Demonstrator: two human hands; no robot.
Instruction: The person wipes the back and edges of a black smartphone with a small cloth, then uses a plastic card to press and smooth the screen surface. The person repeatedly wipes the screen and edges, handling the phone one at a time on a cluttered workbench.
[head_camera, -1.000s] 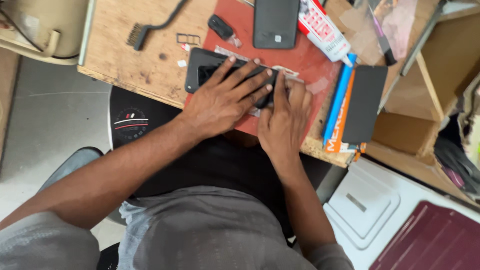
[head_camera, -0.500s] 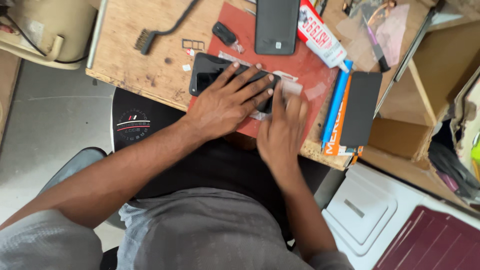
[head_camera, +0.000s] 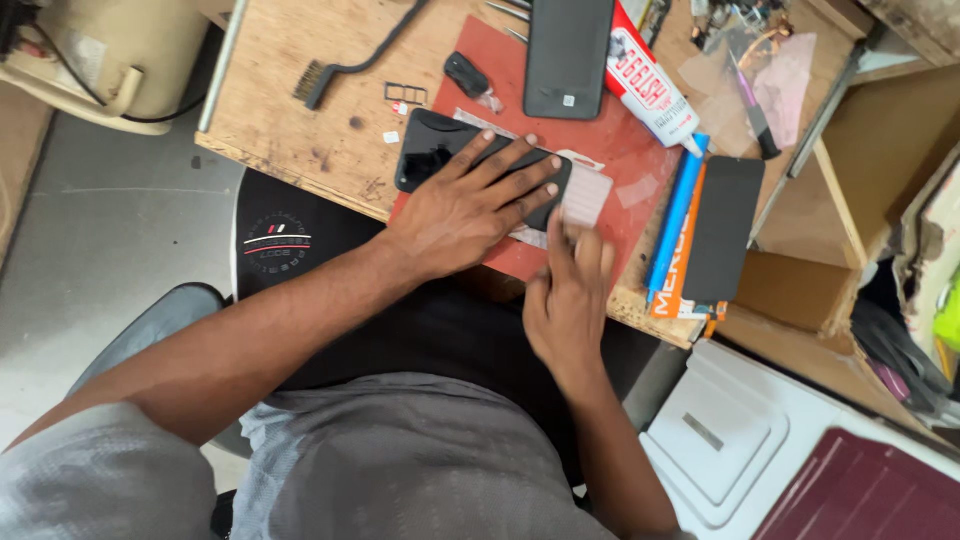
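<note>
A black phone (head_camera: 425, 155) lies on a red mat (head_camera: 610, 140) near the front edge of a wooden table (head_camera: 300, 130). My left hand (head_camera: 470, 205) lies flat across the phone with fingers spread, pinning it down. My right hand (head_camera: 570, 290) is blurred, just off the phone's right end. Its fingertips pinch the lower edge of a pale translucent film (head_camera: 587, 195), which stands up from the mat beside the phone.
Behind on the mat lie a second dark phone (head_camera: 568, 55), a white and red glue tube (head_camera: 650, 85) and a small black part (head_camera: 465, 72). A wire brush (head_camera: 340, 65) and a card tray (head_camera: 405, 94) lie left. A black slab (head_camera: 722, 230) rests on an orange box at right.
My right hand has drawn back from the phone's right end toward my body, and the pale film has come up off the phone. My left hand has stayed pressed on the phone.
</note>
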